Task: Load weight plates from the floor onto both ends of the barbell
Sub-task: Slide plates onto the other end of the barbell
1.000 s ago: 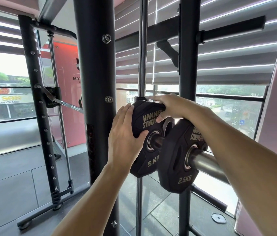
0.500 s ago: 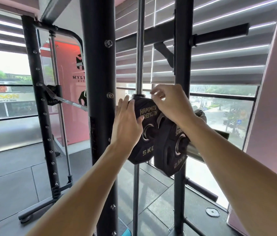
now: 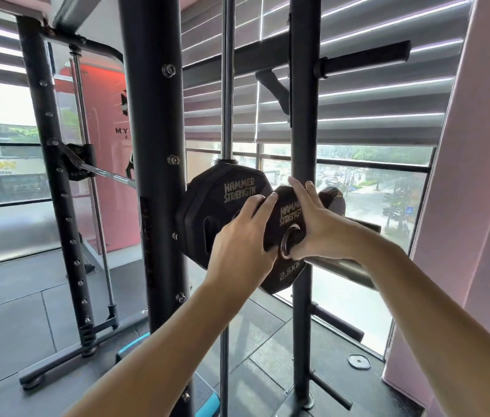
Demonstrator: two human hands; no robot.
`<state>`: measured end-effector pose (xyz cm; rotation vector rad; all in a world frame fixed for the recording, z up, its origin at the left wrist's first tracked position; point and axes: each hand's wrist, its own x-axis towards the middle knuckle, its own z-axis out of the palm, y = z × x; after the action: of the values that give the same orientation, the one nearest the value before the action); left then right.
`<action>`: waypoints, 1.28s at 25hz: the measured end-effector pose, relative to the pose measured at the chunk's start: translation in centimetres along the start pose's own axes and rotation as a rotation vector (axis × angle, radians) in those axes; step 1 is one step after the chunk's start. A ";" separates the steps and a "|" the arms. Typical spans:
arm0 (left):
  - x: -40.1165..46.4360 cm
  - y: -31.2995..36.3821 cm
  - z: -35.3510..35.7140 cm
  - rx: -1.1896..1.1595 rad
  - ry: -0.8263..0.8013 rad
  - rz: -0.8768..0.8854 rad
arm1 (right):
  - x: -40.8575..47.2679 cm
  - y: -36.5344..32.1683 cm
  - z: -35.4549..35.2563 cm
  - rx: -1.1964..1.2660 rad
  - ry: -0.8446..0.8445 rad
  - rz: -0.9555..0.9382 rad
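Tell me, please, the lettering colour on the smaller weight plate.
Gold lettering, black rubber plate; head view.

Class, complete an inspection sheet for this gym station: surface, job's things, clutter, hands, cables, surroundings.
Surface: dark grey rubber floor tiles.
Job's things: small black 2.5 kg rubber plate and larger black rubber plate, both on the steel barbell sleeve, close together.
Clutter: small grey flat disc on the floor by the window.
Hands: left hand grips the small plate's rim; right hand presses flat on its face.
Cables: nothing seen.
Surroundings: black steel rack upright, grey slatted window blind.
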<state>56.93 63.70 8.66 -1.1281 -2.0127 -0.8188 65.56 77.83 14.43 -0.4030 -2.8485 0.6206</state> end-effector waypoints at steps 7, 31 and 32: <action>0.9 -1.6 -0.1 0.101 0.101 0.038 | 3.2 -0.9 3.0 -0.117 0.214 0.038; 8.5 -10.9 0.6 -0.248 0.119 -0.148 | 9.9 -4.1 6.1 -0.176 0.391 -0.007; 8.5 -11.0 0.7 -0.242 0.132 -0.125 | 9.8 -4.1 6.1 -0.175 0.394 -0.008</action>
<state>43.67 63.41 12.92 -1.0558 -1.9262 -1.1962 53.87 74.94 12.04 -0.4816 -2.5281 0.2531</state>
